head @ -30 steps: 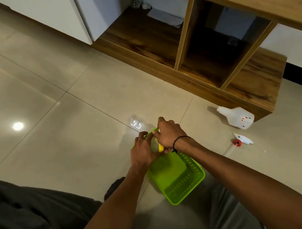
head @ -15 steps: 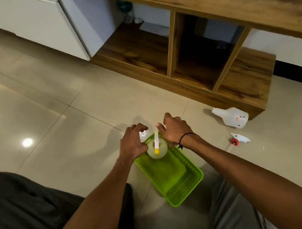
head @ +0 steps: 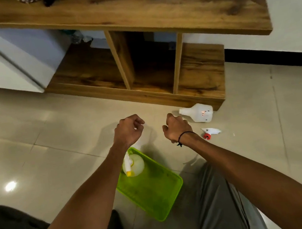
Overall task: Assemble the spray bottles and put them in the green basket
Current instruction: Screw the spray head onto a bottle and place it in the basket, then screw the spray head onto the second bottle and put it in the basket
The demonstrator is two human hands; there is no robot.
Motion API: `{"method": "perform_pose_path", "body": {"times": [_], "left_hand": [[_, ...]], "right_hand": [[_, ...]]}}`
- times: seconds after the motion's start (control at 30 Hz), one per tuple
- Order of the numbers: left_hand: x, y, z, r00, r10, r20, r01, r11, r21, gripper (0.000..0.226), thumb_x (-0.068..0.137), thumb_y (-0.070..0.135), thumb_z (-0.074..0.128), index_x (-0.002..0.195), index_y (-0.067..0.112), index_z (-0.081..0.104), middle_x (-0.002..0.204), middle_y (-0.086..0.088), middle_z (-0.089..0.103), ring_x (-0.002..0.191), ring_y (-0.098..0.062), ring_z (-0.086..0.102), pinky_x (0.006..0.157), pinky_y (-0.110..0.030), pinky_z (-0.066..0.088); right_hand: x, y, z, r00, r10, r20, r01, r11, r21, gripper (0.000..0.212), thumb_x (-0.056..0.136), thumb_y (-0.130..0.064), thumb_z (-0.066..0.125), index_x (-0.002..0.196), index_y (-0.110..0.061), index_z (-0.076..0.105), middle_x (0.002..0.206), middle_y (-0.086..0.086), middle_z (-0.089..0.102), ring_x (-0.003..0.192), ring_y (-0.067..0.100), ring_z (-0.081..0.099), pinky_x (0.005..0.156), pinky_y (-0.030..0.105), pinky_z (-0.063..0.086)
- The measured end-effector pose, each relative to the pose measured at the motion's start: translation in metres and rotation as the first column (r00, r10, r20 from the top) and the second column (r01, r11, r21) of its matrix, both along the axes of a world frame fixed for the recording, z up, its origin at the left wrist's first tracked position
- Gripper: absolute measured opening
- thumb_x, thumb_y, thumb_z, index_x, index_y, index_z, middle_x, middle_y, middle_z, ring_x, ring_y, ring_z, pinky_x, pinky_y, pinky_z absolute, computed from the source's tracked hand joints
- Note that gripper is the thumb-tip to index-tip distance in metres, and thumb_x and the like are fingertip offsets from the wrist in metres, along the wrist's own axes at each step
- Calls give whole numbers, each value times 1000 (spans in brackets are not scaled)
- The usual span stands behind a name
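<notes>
A green basket [head: 159, 195] sits on the floor between my legs. An assembled spray bottle [head: 134, 165] with a white head and yellow nozzle stands in its far corner. My left hand [head: 128, 130] hovers above and beyond the basket, fingers loosely curled, holding nothing. My right hand [head: 175, 128], with a black wrist band, hangs level with it, also curled and empty. To the right a white bottle [head: 198, 113] without a head lies on its side against the wooden unit. A loose spray head [head: 210, 132] with a red collar lies on the floor just in front of it.
A low wooden shelf unit [head: 159, 70] with open compartments runs across the far side, white cabinets [head: 2, 66] to its left. My legs [head: 214, 203] flank the basket. Glossy tiled floor [head: 51, 133] spreads to the left and right.
Both hands have let go of the assembled bottle, which now stands in the basket, and have lifted up and away from it. My head has tilted up toward the shelf.
</notes>
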State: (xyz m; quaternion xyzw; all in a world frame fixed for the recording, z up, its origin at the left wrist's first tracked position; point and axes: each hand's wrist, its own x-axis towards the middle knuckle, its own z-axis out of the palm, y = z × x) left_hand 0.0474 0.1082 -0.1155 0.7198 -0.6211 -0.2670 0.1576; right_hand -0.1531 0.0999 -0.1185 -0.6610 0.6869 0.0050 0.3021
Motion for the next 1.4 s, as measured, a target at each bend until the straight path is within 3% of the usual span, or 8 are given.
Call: {"method": "perform_pose_path", "body": {"times": [0.23, 0.6, 0.8, 1.0, 1.1, 1.23, 1.33, 1.4], "left_hand": [[-66, -38, -13, 975, -220, 33, 217, 973, 74, 14, 87, 29, 69, 99, 33, 75, 81, 16, 71, 89, -16, 73, 86, -36, 60], [-142, -58, -70, 992, -125, -26, 127, 986, 109, 14, 94, 40, 67, 102, 31, 72, 96, 7, 79, 99, -24, 73, 79, -31, 48], [-178, -61, -102, 999, -40, -14, 41, 990, 132, 44, 98, 60, 58, 110, 21, 74, 109, -3, 78, 110, -27, 70, 82, -34, 48], [-207, -72, -117, 989, 141, 54, -151, 947, 282, 83, 93, 83, 40, 123, 12, 71, 124, -15, 70, 116, -36, 67, 87, -39, 48], [-223, -80, -119, 937, 349, 5, -312, 829, 464, 101, 83, 95, 36, 129, 9, 64, 123, -14, 69, 114, -35, 68, 91, -41, 51], [-238, -94, -126, 809, 556, -188, -353, 717, 602, 98, 77, 97, 45, 119, 10, 68, 104, -9, 77, 95, -28, 78, 92, -42, 64], [-245, -102, -133, 651, 683, -331, -355, 660, 662, 83, 79, 83, 66, 114, 7, 70, 89, -7, 78, 84, -25, 82, 71, -35, 68], [-249, -105, -140, 544, 740, -397, -341, 627, 701, 73, 83, 67, 76, 123, 7, 66, 102, -11, 78, 88, -28, 81, 49, -28, 59]], "right_hand": [[-59, -17, -38, 984, -168, -55, 172, 983, 58, 41, 102, -38, 56, 130, -8, 56, 124, 19, 66, 115, 42, 66, 92, 45, 55], [-109, -25, -90, 932, -296, -208, 324, 939, 118, 36, 100, -32, 55, 131, -13, 58, 128, 12, 62, 121, 36, 62, 86, 38, 49], [-132, -28, -113, 906, -314, -283, 356, 928, 113, 42, 99, -39, 59, 134, -17, 59, 126, 10, 64, 119, 33, 64, 87, 37, 52], [-131, -29, -123, 909, -260, -327, 311, 944, 114, 42, 95, -25, 64, 135, -14, 59, 126, 11, 65, 119, 35, 65, 91, 42, 56], [-132, -27, -128, 910, -215, -355, 262, 961, 91, 40, 94, -22, 61, 133, -13, 58, 122, 9, 67, 114, 34, 67, 85, 39, 52], [-134, -21, -130, 895, -113, -431, 173, 979, 104, 40, 90, -20, 64, 129, -15, 59, 116, 5, 69, 110, 30, 68, 76, 37, 42], [-138, -17, -134, 891, -81, -447, 160, 977, 141, 46, 85, -20, 70, 129, -15, 58, 118, 4, 69, 114, 29, 67, 82, 37, 47], [-140, -15, -136, 895, -100, -436, 183, 971, 153, 46, 87, -18, 69, 130, -16, 57, 119, 5, 68, 116, 30, 66, 84, 37, 47]]}}
